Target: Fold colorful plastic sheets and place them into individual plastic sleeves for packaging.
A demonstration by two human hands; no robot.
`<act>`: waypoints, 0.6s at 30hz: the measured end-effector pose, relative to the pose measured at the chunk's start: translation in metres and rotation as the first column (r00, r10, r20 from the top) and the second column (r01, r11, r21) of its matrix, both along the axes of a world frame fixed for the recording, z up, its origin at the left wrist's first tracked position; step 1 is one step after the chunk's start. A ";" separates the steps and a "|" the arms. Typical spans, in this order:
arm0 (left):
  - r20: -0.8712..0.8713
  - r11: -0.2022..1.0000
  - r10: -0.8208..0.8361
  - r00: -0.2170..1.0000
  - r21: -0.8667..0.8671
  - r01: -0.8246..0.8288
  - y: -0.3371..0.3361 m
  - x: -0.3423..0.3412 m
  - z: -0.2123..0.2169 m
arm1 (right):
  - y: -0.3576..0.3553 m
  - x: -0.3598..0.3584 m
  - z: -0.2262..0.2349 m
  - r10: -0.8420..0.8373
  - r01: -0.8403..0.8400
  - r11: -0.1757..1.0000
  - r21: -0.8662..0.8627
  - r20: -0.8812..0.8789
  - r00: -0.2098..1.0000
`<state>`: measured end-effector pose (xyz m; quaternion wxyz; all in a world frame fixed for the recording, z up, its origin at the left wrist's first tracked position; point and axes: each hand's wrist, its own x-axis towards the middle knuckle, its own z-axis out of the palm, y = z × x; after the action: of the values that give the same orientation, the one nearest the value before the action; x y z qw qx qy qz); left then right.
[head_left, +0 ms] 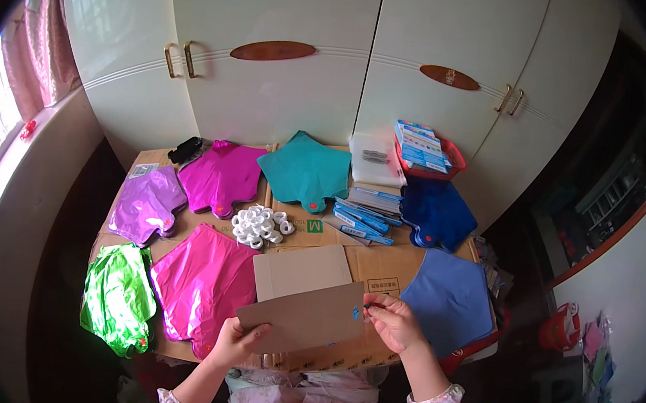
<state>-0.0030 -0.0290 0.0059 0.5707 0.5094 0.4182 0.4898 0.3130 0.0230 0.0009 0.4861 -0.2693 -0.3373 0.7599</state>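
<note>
Clearly, the left hand (239, 342) is closed around the lower left corner of a flat, stiff, matte grey-brown cardboard sheet (298, 321), its thumb lying along the near face. The sheet is tilted up above the near part of a table layer of flattened brown corrugated cardboard (387, 265). At the sheet's right end, beside a small bright-blue mark, the right hand (395, 323) pinches a tiny dark piece (369, 307), too small to identify, between thumb and fingertips. Just behind lies a smooth, pale grey-brown rectangular card (301, 270), partly covered by the raised sheet. Beyond it sits a loose heap of soft-looking white rings (260, 226). Around these spread star-like foil sheets with blunt points: a glossy, creased hot-pink one (200, 283), a crinkled, mirror-bright green one (121, 286) and a smoother teal one (304, 170). A duller periwinkle-blue sheet (450, 301) lies near the right hand.
</note>
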 end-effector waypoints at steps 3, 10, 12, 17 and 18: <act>-0.009 1.000 0.008 1.000 -0.005 -0.008 -0.001 -0.006 -0.004 | -0.002 -0.006 0.014 -0.149 0.000 0.963 0.269 0.534 0.832; -0.135 0.990 -0.036 0.990 0.130 0.054 -0.002 -0.011 -0.008 | -0.005 -0.029 0.028 0.064 -0.168 0.905 0.392 0.266 0.962; -0.235 0.961 -0.034 0.971 0.259 0.097 0.003 -0.011 -0.007 | -0.005 -0.037 0.028 0.130 -0.310 0.883 0.352 0.451 0.883; -0.164 0.976 -0.023 0.986 0.211 0.057 0.002 -0.009 -0.020 | -0.001 -0.049 0.017 -0.057 -0.415 0.678 0.606 0.606 0.793; -0.097 0.979 0.008 0.995 0.206 0.013 0.002 -0.009 -0.016 | -0.003 -0.050 0.029 -0.091 -0.436 0.659 0.613 0.641 0.762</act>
<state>-0.0121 -0.0275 -0.0102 0.4944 0.5896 0.3920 0.5043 0.2630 0.0199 0.0295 0.3322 -0.2502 -0.7780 0.4709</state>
